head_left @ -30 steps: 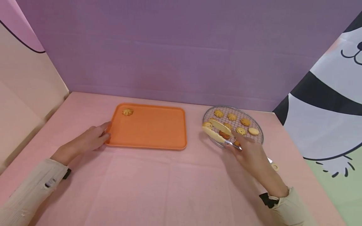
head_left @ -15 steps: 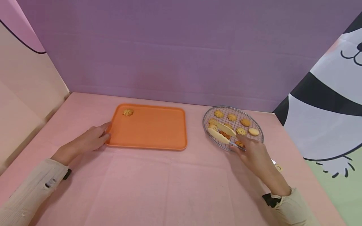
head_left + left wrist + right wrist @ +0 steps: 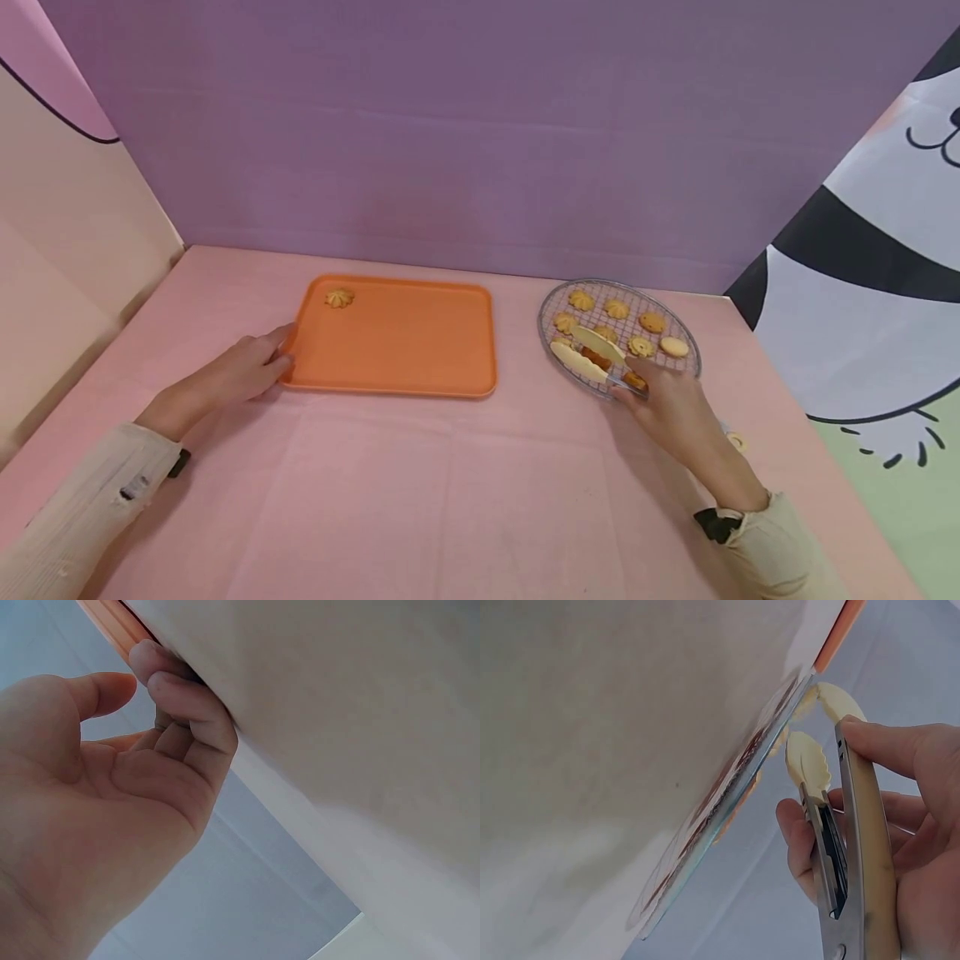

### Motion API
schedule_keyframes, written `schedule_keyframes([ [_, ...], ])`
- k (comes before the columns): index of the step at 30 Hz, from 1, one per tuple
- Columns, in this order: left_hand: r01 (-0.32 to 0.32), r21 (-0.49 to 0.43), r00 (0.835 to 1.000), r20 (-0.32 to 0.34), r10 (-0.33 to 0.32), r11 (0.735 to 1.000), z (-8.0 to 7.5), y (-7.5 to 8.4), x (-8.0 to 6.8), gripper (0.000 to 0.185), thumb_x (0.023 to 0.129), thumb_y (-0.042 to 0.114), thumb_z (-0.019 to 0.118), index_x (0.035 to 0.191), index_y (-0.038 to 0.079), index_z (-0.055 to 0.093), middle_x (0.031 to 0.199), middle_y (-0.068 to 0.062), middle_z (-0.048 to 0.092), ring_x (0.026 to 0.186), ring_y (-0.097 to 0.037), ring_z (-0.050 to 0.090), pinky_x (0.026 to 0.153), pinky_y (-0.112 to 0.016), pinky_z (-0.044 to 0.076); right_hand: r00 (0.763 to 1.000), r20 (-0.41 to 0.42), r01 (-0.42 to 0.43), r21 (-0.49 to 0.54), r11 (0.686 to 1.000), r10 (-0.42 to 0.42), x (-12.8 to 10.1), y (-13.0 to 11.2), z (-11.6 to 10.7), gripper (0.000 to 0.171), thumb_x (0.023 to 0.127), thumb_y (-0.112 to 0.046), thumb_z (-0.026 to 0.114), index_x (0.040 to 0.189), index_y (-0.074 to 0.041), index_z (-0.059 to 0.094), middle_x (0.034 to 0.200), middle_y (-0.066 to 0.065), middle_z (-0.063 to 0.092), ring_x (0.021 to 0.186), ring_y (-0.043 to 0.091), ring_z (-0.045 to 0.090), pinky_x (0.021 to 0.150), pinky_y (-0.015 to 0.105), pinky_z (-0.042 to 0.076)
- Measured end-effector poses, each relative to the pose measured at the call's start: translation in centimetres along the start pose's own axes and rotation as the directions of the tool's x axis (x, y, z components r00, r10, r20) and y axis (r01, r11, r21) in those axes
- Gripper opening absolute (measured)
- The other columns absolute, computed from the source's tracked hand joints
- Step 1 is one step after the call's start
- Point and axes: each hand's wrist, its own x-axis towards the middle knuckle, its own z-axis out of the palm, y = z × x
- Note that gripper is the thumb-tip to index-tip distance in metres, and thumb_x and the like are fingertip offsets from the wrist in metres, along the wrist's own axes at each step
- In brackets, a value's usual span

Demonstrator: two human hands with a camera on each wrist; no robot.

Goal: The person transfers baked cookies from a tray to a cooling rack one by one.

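An orange tray (image 3: 397,342) lies on the pink table with one swirl cookie (image 3: 339,297) in its far left corner. My left hand (image 3: 243,367) rests against the tray's left edge (image 3: 112,626), fingers loosely curled on the rim. A round wire rack (image 3: 686,367) at the right holds several cookies. My right hand (image 3: 667,400) grips cream-tipped metal tongs (image 3: 588,352), their tips spread over a brown cookie (image 3: 596,358) on the rack. In the right wrist view the tongs (image 3: 832,825) reach to the rack's rim (image 3: 727,802).
A purple wall stands behind the table, a beige panel at the left and a panda picture at the right. A small ring-shaped object (image 3: 737,441) lies on the table beside my right wrist. Bare pink tabletop (image 3: 450,492) stretches in front.
My right hand has drawn the tongs lower and slightly right, so their tips now straddle the brown cookie near the rack's front. The left hand and tray have stayed put.
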Motion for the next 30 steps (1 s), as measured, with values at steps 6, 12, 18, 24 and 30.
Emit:
schedule_keyframes([
  [6,0.000,-0.008,1.000,0.002,0.000,1.000,-0.1,0.0,0.1,0.061,0.103,0.013,0.046,0.153,-0.011,0.020,0.062,-0.001,0.050,0.048,-0.013,0.046,0.050,-0.028,0.042,0.998,0.036,-0.042,-0.011,0.999,0.043,0.0,0.0,-0.4,0.045,0.085,-0.019,0.079,0.119,0.008,0.066,0.103,0.028,0.070,0.085,0.040,0.071,0.073,0.054,0.056],
  [12,-0.010,-0.015,1.000,-0.002,0.010,1.000,-0.1,0.1,0.1,0.062,0.103,0.013,0.047,0.152,-0.012,0.019,0.064,-0.002,0.050,0.049,-0.013,0.046,0.049,-0.028,0.041,0.999,0.024,-0.025,-0.006,1.000,0.026,0.0,-0.2,-0.5,0.046,0.084,-0.019,0.080,0.119,0.007,0.066,0.102,0.027,0.070,0.081,0.036,0.071,0.070,0.051,0.056],
  [18,-0.010,-0.003,1.000,-0.001,0.010,1.000,-0.1,0.1,0.0,0.062,0.103,0.012,0.047,0.152,-0.013,0.019,0.064,-0.002,0.050,0.051,-0.014,0.047,0.051,-0.028,0.041,1.000,0.002,0.002,-0.001,1.000,-0.002,0.1,-0.8,-0.5,0.047,0.082,-0.018,0.082,0.120,0.007,0.066,0.102,0.027,0.070,0.085,0.038,0.071,0.073,0.052,0.055],
  [24,-0.011,0.003,1.000,0.003,0.011,1.000,-0.1,0.2,-0.1,0.062,0.103,0.012,0.048,0.152,-0.013,0.019,0.064,-0.002,0.050,0.051,-0.014,0.047,0.052,-0.028,0.041,1.000,0.014,0.017,0.012,1.000,-0.017,0.5,-2.1,-0.4,0.048,0.084,-0.020,0.080,0.121,0.005,0.065,0.109,0.025,0.070,0.083,0.032,0.069,0.074,0.050,0.055],
  [30,-0.025,-0.005,1.000,-0.001,0.025,1.000,-0.2,0.2,-0.1,0.061,0.102,0.010,0.047,0.151,-0.014,0.020,0.063,-0.001,0.050,0.049,-0.013,0.046,0.051,-0.028,0.041,0.996,0.089,0.004,0.019,1.000,-0.005,1.2,-4.2,-0.4,0.064,0.085,-0.035,0.078,0.133,0.003,0.059,0.127,0.025,0.063,0.113,0.045,0.061,0.091,0.059,0.049],
])
